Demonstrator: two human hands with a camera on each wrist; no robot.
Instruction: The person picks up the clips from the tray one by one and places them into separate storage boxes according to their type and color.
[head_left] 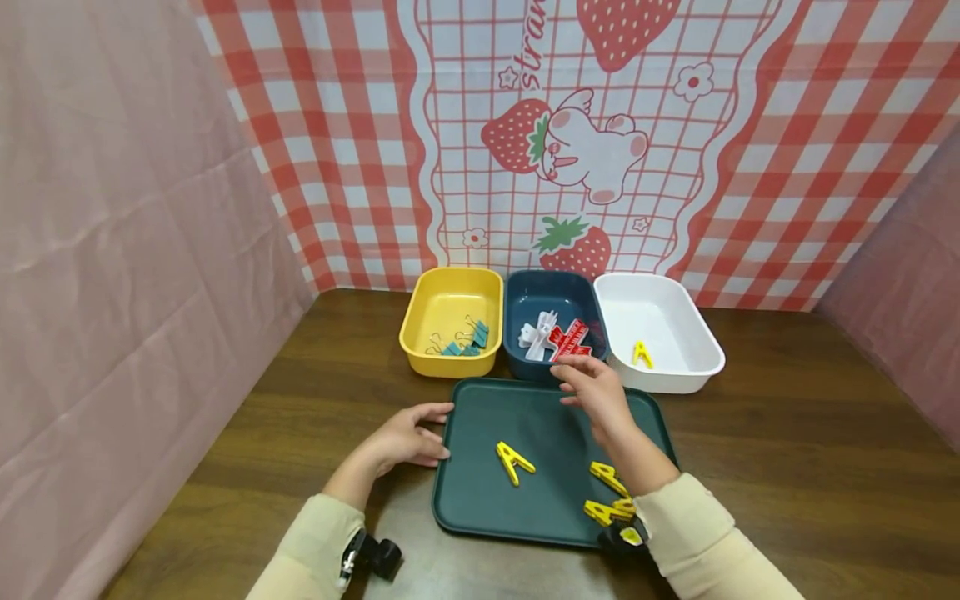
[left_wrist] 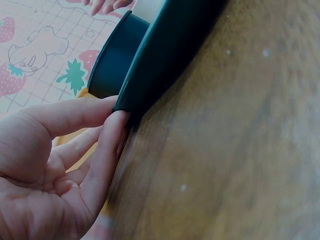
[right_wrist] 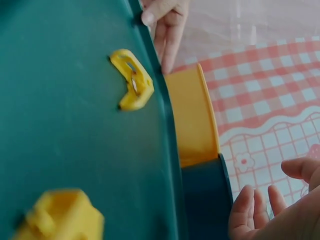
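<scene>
My left hand (head_left: 403,439) is at the left edge of the dark green tray (head_left: 480,521), pinching its rim between thumb and finger in the left wrist view. Over the near side of the dark blue bin (head_left: 551,287) hovers my right hand (head_left: 596,393), its fingers loosely bent and apart with nothing between them. One yellow clothespin (head_left: 514,463) lies left of centre on the tray. More yellow clothespins (head_left: 606,477) sit at the tray's right, partly hidden by my right wrist. White clips (head_left: 537,335) and red clips (head_left: 572,337) lie inside the blue bin.
A yellow bin (head_left: 420,321) with several teal binder clips (head_left: 467,343) stands left of the blue bin. To its right is a white bin (head_left: 690,379) holding one yellow clothespin (head_left: 642,354). A checked strawberry cloth (head_left: 360,167) hangs behind the wooden table (head_left: 795,433).
</scene>
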